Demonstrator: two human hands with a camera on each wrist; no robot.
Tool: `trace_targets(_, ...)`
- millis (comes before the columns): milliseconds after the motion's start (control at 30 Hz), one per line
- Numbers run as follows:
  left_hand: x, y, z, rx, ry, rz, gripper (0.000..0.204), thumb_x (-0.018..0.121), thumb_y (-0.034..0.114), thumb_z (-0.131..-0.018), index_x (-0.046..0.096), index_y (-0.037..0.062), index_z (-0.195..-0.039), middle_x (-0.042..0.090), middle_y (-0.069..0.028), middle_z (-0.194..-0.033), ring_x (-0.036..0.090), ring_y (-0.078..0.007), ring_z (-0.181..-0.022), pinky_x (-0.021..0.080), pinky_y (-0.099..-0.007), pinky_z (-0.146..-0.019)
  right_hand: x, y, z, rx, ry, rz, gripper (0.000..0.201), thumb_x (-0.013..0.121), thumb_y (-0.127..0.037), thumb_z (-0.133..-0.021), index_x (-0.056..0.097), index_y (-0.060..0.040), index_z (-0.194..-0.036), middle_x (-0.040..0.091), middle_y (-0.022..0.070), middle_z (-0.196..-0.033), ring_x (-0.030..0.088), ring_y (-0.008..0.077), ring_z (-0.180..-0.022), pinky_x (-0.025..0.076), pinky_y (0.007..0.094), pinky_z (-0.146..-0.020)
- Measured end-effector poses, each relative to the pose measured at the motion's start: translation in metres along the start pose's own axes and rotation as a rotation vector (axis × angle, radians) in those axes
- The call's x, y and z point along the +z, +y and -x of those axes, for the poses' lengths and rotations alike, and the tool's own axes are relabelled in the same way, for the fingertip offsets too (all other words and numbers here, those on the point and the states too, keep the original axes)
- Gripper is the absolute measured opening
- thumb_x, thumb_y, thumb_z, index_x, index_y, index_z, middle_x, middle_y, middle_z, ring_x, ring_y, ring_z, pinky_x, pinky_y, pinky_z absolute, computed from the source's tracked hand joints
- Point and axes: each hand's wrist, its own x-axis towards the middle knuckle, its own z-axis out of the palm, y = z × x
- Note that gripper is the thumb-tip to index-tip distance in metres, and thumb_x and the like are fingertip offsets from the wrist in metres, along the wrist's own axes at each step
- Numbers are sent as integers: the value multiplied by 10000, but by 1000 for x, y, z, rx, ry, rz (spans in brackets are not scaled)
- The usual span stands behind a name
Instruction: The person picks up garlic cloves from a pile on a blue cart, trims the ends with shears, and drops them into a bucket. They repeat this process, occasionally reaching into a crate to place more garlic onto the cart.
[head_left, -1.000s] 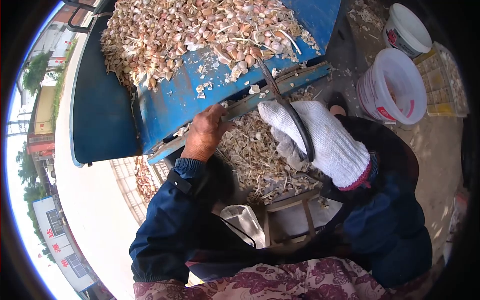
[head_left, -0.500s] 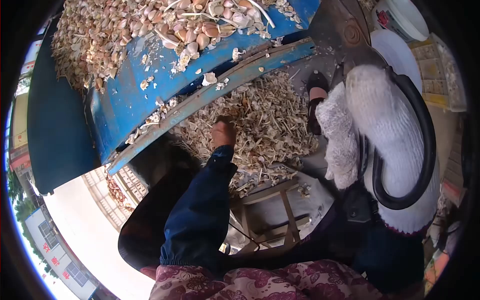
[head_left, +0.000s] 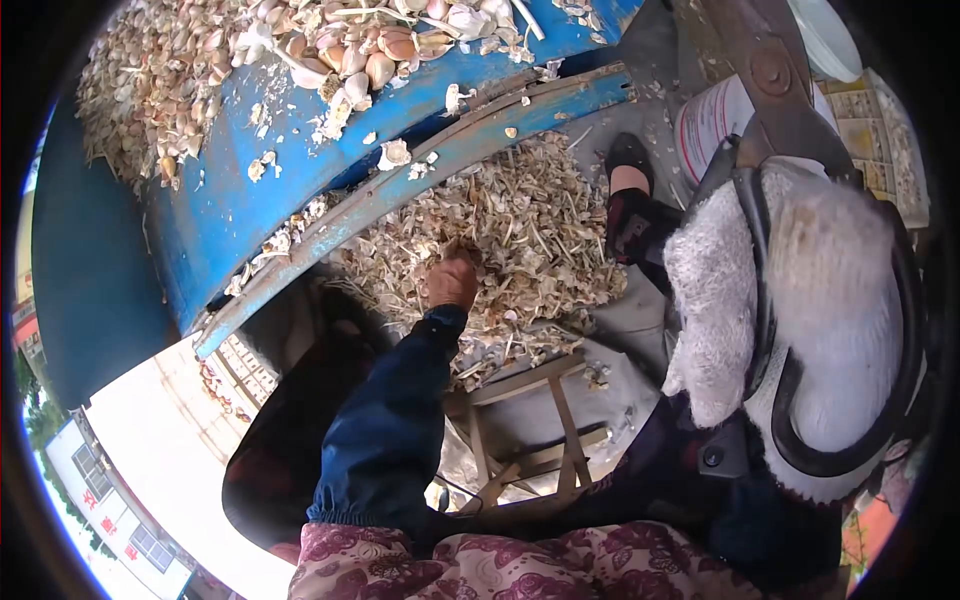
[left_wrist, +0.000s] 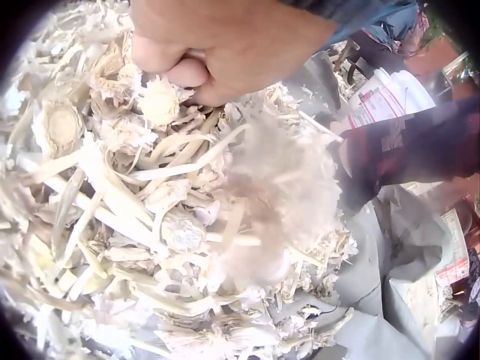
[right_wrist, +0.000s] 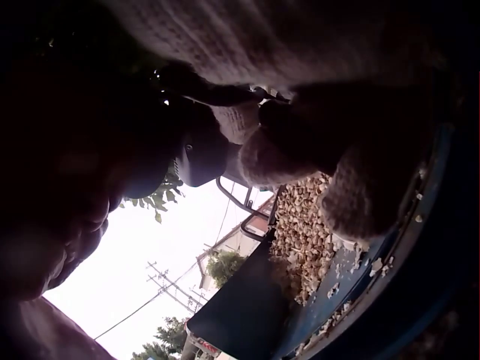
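Observation:
Bent down over a heap of dry garlic trimmings (head_left: 530, 230), my bare left hand (head_left: 453, 282) has its fingers curled among the stalks and skins. In the left wrist view a cut root end (left_wrist: 160, 103) lies right at the fingertips, and a blurred pale clump shows below the hand. On the right side, my gloved right hand (head_left: 835, 260) grips large shears (head_left: 770, 72) by their black looped handles (head_left: 905, 330). The rusty pivot points away from me. Peeled-looking and pinkish garlic cloves (head_left: 350, 50) cover the blue metal tray (head_left: 215, 220) ahead.
The tray's worn front lip (head_left: 400, 200) crosses above the heap. A wooden frame (head_left: 565, 430) stands below it, close to my lap. A white bucket (head_left: 715, 125) and a yellowish crate (head_left: 880, 130) sit at the right, near a dark shoe (head_left: 628, 155).
My left hand has dropped from the tray's lip into the trimmings. My right hand has drawn back to the right with the shears, away from the tray.

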Motion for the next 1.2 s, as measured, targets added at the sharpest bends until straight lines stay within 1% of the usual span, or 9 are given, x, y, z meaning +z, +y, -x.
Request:
trace_targets(67,9,-7,-1,-34,-86,-29,171,525,90,-823,639,93,-950,657,-176,-814,647,-396,-767,507,-509,-655,3,-2,5,-8,-8,8,392,566,-351,-937,607,37,-906,615,94,-659,573,174,-463,460,282,-409)
trace_targets(133,-2,2,-1,15,167,174,146,549,127,-833,646,80,-932,661,-180,-830,638,-404,-808,504,-495,-700,4,1,3,10,-25,15,385,574,-347,-932,608,35,-903,614,90,-659,572,169,-468,459,279,-414)
trace_targets(267,-23,9,-6,-244,146,285,135,612,184,-820,672,73,-866,664,-174,-907,633,-391,-831,504,-470,-726,7,2,2,36,-40,22,371,590,-337,-923,609,32,-898,612,81,-659,571,160,-478,456,274,-426)
trace_targets(600,42,-6,-33,-42,124,63,133,620,168,-786,682,58,-825,667,-184,-769,653,-387,-739,531,-460,-666,-3,3,2,42,-23,48,339,629,-313,-899,613,25,-885,608,59,-660,568,136,-504,448,260,-454)
trace_targets(800,8,8,-22,-271,81,155,230,699,270,-742,700,54,-819,673,-213,-816,647,-403,-778,530,-457,-715,0,3,1,61,-59,65,322,652,-299,-885,616,20,-877,606,46,-660,566,123,-520,444,252,-471)
trace_targets(900,-5,-11,-11,-211,42,453,249,736,185,-731,711,32,-927,691,-154,-775,663,-278,-674,534,-398,-645,5,-1,-2,68,-127,105,314,664,-292,-878,617,18,-873,604,39,-661,565,116,-528,441,248,-480)
trace_targets(1000,-94,13,11,-447,-134,1430,218,694,-34,-766,682,-49,-983,683,-100,-799,570,-115,-484,424,-257,-363,13,-12,0,47,-265,189,306,676,-285,-871,618,16,-869,603,33,-661,564,109,-536,439,244,-488)
trace_targets(1133,-230,57,21,-276,-250,1287,350,718,-44,-755,601,-40,-1085,660,-84,-867,583,-131,-509,470,-250,-417,24,-20,13,-193,-503,579,372,694,-366,-855,595,-7,-841,597,77,-653,577,158,-526,436,301,-492)
trace_targets(1200,-301,76,42,-258,-282,1406,303,736,-48,-755,618,-7,-1031,662,-57,-853,616,-109,-594,510,-219,-480,27,11,12,-654,-411,877,548,717,-508,-790,528,-10,-662,572,127,-575,600,275,-523,452,383,-484)
